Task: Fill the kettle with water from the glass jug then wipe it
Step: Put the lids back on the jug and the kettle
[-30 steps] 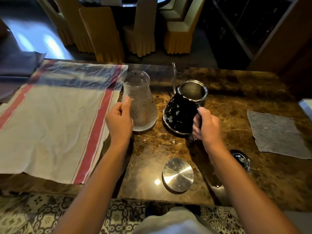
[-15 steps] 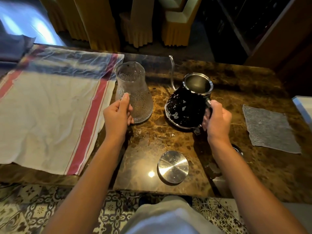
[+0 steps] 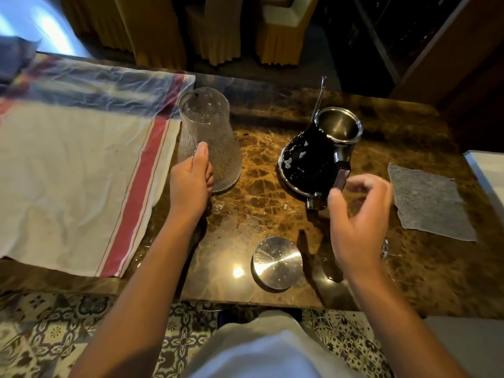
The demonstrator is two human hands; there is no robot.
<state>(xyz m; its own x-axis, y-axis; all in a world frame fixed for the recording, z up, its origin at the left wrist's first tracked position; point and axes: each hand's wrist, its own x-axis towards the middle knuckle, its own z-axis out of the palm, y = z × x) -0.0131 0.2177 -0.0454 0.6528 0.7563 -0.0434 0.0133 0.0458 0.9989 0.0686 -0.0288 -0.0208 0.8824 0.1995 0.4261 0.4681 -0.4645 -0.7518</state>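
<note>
A textured glass jug (image 3: 215,132) stands upright on the brown marble table (image 3: 261,159), beside a striped cloth. My left hand (image 3: 191,184) is wrapped around the jug's near lower side. A black kettle (image 3: 313,159) with a thin spout and open steel rim stands to the right, wet with droplets. My right hand (image 3: 360,214) hovers just in front of the kettle's handle, fingers spread and blurred, holding nothing. The round steel lid (image 3: 278,261) lies flat near the table's front edge. A grey wiping cloth (image 3: 428,200) lies flat to the right of the kettle.
A large white cloth with red stripes (image 3: 81,173) covers the table's left half. Water is spilled on the marble between the jug and the lid. Yellow-covered chairs (image 3: 218,25) stand beyond the table. A white object (image 3: 491,173) sits at the right edge.
My right hand has let go of the kettle's handle and drawn back toward me with its fingers spread. My left hand stays on the jug.
</note>
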